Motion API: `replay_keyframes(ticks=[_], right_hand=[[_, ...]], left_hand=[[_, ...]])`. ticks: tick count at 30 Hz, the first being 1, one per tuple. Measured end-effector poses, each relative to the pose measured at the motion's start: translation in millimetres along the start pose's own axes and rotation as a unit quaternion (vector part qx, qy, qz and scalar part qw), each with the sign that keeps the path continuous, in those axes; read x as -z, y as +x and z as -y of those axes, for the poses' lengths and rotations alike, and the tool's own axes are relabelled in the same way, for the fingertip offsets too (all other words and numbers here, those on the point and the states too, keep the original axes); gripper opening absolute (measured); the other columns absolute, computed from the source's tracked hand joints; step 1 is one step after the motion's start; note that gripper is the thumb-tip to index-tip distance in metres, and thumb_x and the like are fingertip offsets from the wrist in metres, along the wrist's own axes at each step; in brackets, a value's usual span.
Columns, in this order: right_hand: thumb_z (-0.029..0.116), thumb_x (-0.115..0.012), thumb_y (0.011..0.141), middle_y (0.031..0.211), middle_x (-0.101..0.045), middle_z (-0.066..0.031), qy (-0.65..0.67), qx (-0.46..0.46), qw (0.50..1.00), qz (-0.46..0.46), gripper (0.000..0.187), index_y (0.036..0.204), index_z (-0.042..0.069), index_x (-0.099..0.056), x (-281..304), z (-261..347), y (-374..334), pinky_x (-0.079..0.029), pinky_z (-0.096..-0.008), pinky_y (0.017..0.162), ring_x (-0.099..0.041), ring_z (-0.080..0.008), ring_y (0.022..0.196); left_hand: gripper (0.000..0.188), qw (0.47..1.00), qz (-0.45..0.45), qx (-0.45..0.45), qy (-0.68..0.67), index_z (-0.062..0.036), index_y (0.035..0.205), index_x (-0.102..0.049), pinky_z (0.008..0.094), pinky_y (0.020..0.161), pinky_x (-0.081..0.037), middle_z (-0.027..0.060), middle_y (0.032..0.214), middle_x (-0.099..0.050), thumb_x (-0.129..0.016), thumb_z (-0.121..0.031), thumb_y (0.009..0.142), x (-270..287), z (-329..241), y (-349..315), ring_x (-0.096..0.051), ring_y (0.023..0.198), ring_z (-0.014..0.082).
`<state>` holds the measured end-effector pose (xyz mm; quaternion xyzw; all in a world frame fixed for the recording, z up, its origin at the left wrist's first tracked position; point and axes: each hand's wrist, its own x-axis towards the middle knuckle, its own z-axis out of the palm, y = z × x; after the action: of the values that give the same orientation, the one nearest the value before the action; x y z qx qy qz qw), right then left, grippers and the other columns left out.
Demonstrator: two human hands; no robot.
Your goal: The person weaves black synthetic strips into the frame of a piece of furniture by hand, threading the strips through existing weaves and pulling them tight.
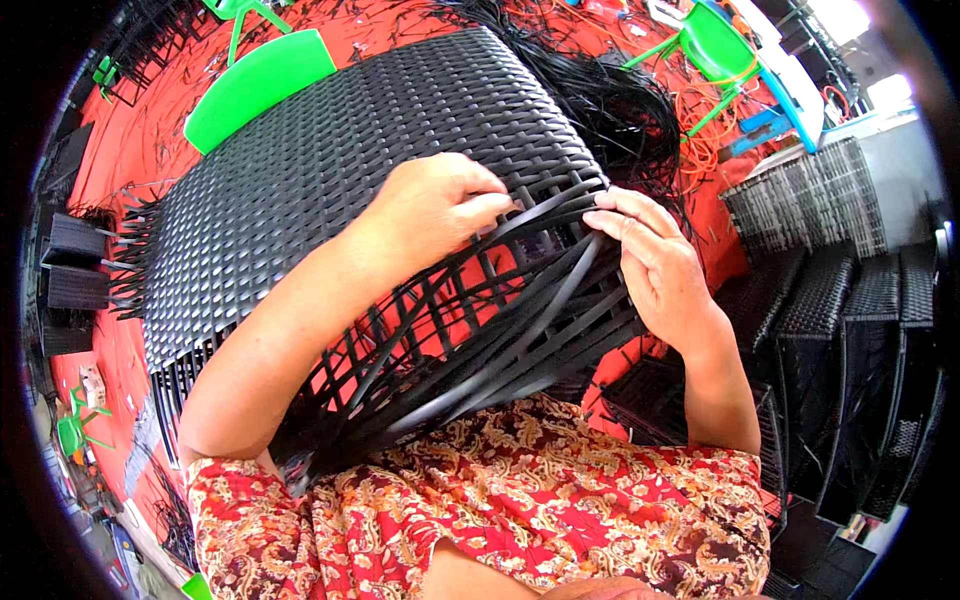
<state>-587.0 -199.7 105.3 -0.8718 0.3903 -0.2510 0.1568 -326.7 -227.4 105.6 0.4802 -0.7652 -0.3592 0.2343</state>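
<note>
A large woven panel [350,140] of flat black plastic strips lies before me, tightly woven over its far part and open lattice near me. My left hand [430,205] is closed at the edge of the weave, thumb and forefinger pinching a black strip [545,207]. At the panel's right edge my right hand [655,255] grips the same strip between thumb and fingers; the thumb is partly hidden. A bundle of long loose strips [480,375] sweeps from the right edge down across the lattice toward my lap.
Green chairs [262,88] stand beyond the panel, another green chair [715,45] at far right. A heap of black strips [620,100] lies on the red floor covering [120,240]. Dark woven furniture pieces [815,300] stack at right; a grey woven panel [805,200] leans behind.
</note>
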Motion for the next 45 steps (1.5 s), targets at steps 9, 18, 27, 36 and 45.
replay_keyframes(ticks=[9, 18, 27, 36, 45], right_hand=[[-0.004, -0.053, 0.072, 0.114, -0.058, -0.0129, -0.046, 0.003, 0.999, 0.015, 0.036, 0.106, 0.002, -0.062, 3.5, 23.5, -2.5, -0.04, -0.039, 0.097, -0.051, -0.032, 0.113], [-0.002, -0.056, 0.072, 0.112, -0.058, -0.0115, -0.076, 0.026, 0.997, 0.011, 0.032, 0.103, 0.002, -0.063, 3.7, 26.9, 0.8, -0.041, -0.038, 0.096, -0.052, -0.0303, 0.112], [-0.003, -0.054, 0.073, 0.112, -0.058, -0.0128, -0.069, 0.023, 0.997, 0.012, 0.033, 0.105, 0.002, -0.062, 2.8, 11.1, 1.1, -0.041, -0.0395, 0.097, -0.052, -0.0317, 0.111], [-0.001, -0.041, 0.088, 0.122, -0.056, -0.0166, 0.159, 0.128, 0.977, -0.065, 0.029, 0.111, -0.005, -0.058, 58.0, 40.5, 61.5, -0.038, -0.0337, 0.099, -0.051, -0.0244, 0.117], [0.032, -0.047, 0.094, 0.089, -0.057, -0.0084, 0.281, 0.218, 0.905, 0.234, 0.035, 0.12, 0.008, -0.051, 84.5, 142.9, 148.3, -0.044, -0.0253, 0.068, -0.052, -0.0145, 0.078]], left_hand=[[0.019, 0.993, 0.078, 0.077, -0.044, -0.0003, 0.08, -0.066, 0.0281, 0.061, -0.047, 0.0078, 0.069, -0.062, -0.07, -0.019, 0.076, -21.5, -21.7, 33.1, -0.059, 0.064, 0.0142], [0.017, 0.969, 0.149, 0.177, -0.083, 0.0017, 0.084, -0.062, 0.024, 0.041, -0.042, 0.0035, 0.061, -0.058, -0.057, -0.015, 0.083, 21.0, -30.2, 10.7, -0.052, 0.044, 0.009], [0.032, 0.831, 0.076, 0.327, -0.444, 0.0096, 0.079, -0.056, 0.0277, 0.024, -0.034, 0.0101, 0.046, -0.05, -0.07, -0.019, 0.076, 114.6, 3.1, -162.6, -0.046, 0.03, 0.0158], [0.02, 0.864, -0.065, -0.015, -0.499, 0.0145, 0.096, -0.049, 0.0309, 0.031, -0.044, 0.0153, 0.044, -0.05, -0.054, -0.003, 0.087, 174.6, -45.1, -305.3, -0.053, 0.035, 0.0226], [0.026, 0.957, -0.167, -0.025, -0.236, 0.0022, 0.096, -0.058, 0.0172, 0.028, -0.023, 0.0018, 0.047, -0.045, -0.05, -0.023, 0.093, 99.0, -102.0, -99.2, -0.033, 0.029, 0.0046]])
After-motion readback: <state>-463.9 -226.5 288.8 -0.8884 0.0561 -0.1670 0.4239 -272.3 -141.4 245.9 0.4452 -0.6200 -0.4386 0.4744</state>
